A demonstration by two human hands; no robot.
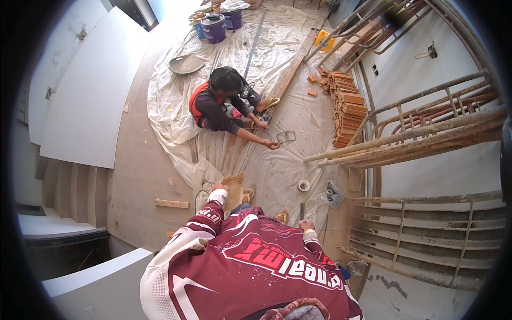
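Plastic sheet (165, 101): lay wrinkled and dusty over the floor.
Metal frames (410, 141): leaned in stained racks beyond the sheet's right edge.
White panel (93, 88): stood off the sheet's left edge, beside some steps.
Co-worker (213, 109): sat on the sheet toward its left edge, dark cap on, both arms stretched forward.
Brick stack (349, 109): ran along the sheet's right edge, a few orange pieces loose beside it.
Purple buckets (214, 31): stood near the sheet's far end.
Round basin (186, 63): lay near the far left edge.
Brown cardboard (233, 193): lay at the sheet's near edge, by the wearer's feet.
Timber offcut (172, 204): rested on bare floor, outside the near left edge.
Left hand (219, 186): fingers bent, at the cardboard's left side; whether they gripped it, could not tell.
Right hand (306, 224): looked curled, just beside the dark bar; opening and hold could not be told.
Dark bar (302, 211): pointed away from the wearer, near the sheet's near edge.
White roll (303, 185): sat toward the near right.
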